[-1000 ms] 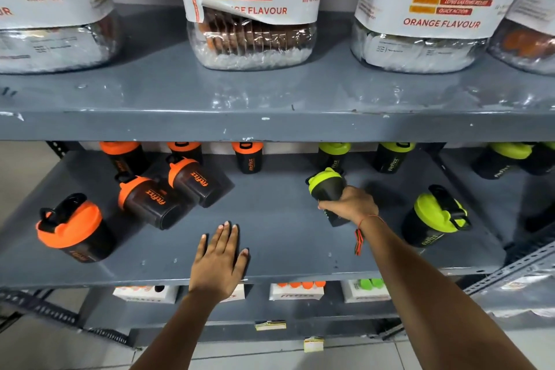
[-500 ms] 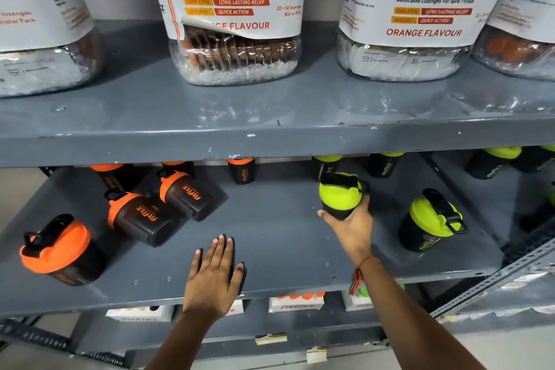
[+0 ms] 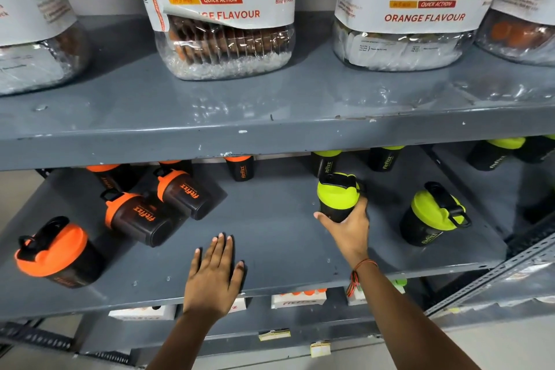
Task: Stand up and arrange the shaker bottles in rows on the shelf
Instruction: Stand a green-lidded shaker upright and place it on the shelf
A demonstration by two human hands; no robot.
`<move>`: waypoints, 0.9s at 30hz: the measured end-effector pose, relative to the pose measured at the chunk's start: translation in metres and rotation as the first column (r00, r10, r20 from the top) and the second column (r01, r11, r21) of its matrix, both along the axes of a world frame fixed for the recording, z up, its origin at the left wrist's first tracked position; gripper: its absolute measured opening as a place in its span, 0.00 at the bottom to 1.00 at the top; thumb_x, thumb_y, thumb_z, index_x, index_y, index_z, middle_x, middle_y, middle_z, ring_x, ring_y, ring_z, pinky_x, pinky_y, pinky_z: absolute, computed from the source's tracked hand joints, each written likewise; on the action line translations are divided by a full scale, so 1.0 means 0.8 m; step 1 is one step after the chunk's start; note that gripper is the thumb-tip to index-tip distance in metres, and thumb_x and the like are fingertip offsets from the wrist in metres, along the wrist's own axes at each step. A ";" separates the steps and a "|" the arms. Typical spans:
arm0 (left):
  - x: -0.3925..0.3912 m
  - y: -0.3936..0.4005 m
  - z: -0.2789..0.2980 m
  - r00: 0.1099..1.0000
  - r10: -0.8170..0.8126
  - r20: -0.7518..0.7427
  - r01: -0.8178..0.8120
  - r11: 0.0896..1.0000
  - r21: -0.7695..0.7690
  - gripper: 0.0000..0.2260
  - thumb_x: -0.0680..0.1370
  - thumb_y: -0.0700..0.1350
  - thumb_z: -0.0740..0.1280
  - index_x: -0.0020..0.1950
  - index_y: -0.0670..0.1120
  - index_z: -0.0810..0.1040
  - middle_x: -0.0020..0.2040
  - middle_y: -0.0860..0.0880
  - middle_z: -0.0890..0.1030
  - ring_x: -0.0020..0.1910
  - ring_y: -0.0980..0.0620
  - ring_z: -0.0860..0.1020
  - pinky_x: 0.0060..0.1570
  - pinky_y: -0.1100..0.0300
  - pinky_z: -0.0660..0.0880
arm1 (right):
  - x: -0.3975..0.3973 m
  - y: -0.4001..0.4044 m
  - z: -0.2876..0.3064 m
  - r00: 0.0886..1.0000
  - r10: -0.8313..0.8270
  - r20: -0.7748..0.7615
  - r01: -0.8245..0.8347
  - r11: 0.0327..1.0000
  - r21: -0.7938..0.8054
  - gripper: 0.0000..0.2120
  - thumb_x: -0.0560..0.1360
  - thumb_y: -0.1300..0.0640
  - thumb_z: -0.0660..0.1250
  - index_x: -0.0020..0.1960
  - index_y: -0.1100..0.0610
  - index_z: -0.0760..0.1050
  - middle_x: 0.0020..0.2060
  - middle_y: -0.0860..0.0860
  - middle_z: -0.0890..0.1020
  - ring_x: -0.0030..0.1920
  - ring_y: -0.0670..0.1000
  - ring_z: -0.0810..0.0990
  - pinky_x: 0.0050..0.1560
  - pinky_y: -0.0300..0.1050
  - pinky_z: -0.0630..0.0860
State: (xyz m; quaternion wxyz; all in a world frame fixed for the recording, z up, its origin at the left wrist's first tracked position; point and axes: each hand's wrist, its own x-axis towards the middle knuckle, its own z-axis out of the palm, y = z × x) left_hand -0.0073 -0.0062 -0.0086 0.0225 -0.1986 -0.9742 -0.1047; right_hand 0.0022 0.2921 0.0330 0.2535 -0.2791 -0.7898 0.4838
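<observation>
My right hand wraps its grip around the green-lidded shaker bottle, upright mid-shelf. My left hand lies flat, fingers spread, near the front edge. Two orange-lidded bottles lie toppled far left.

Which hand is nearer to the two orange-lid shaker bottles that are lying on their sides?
Left. The left hand lies flat on the shelf, just right of and in front of the two lying orange-lid bottles. The right hand is farther right, gripping a green-lid bottle.
</observation>
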 end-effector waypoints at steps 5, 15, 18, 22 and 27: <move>0.000 -0.003 0.000 1.000 0.010 -0.003 -0.010 1.000 0.003 0.31 0.79 0.62 0.40 0.76 0.46 0.49 0.76 0.49 0.52 0.75 0.51 0.47 0.71 0.54 0.38 | -0.002 0.004 -0.007 0.999 0.029 -0.027 -0.030 0.999 -0.033 0.44 0.58 0.48 0.83 0.66 0.51 0.63 0.61 0.56 0.79 0.60 0.59 0.80 0.59 0.57 0.80; -0.001 -0.002 0.002 1.000 0.012 0.010 -0.012 1.000 -0.003 0.31 0.78 0.63 0.40 0.76 0.46 0.49 0.76 0.50 0.51 0.75 0.52 0.46 0.71 0.55 0.37 | 0.020 0.017 0.010 0.933 0.298 -0.201 -0.359 0.749 -0.557 0.29 0.66 0.64 0.79 0.65 0.58 0.75 0.59 0.56 0.84 0.63 0.58 0.81 0.66 0.55 0.76; 0.000 -0.003 0.002 1.000 0.006 0.021 -0.006 1.000 -0.006 0.32 0.77 0.63 0.38 0.77 0.46 0.48 0.77 0.50 0.49 0.75 0.52 0.44 0.71 0.55 0.36 | 0.042 0.012 0.028 0.893 0.328 -0.308 -0.442 0.512 -0.737 0.40 0.55 0.56 0.85 0.64 0.61 0.77 0.61 0.61 0.82 0.61 0.60 0.81 0.58 0.52 0.81; 0.000 -0.003 0.003 0.999 0.004 0.042 -0.003 1.000 -0.012 0.34 0.76 0.65 0.35 0.77 0.47 0.45 0.77 0.51 0.47 0.75 0.53 0.42 0.72 0.53 0.35 | 0.073 -0.002 0.056 0.841 0.367 -0.397 -0.513 0.307 -0.802 0.42 0.51 0.55 0.87 0.62 0.64 0.77 0.55 0.61 0.84 0.54 0.57 0.84 0.54 0.54 0.82; 0.000 -0.001 0.007 0.998 0.011 0.064 -0.010 1.000 -0.024 0.35 0.75 0.65 0.34 0.77 0.47 0.43 0.77 0.51 0.45 0.75 0.53 0.41 0.72 0.51 0.36 | 0.122 -0.019 0.109 0.782 0.508 -0.361 -0.566 0.337 -0.752 0.43 0.49 0.50 0.87 0.60 0.62 0.77 0.48 0.56 0.87 0.48 0.54 0.86 0.53 0.54 0.82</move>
